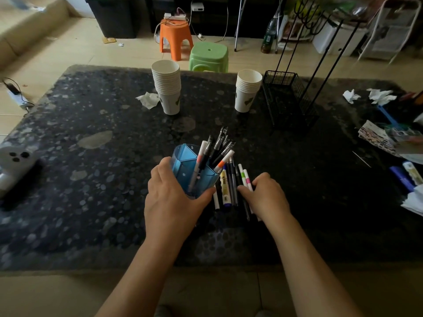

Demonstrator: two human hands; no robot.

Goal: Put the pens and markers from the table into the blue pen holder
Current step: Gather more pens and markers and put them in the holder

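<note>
Table was dark speckled stone, polished, glossy. Blue pen holder looked like translucent glossy plastic. Cup stacks were matt white paper. Basket was black wire mesh. Stools were smooth plastic.

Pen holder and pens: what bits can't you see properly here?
- Head view: the blue pen holder has its near side covered by the left hand.
- Pens on the table: the right hand hides some lower ends, so no sure count.
- Yellow-label marker: print too small to read.
</note>
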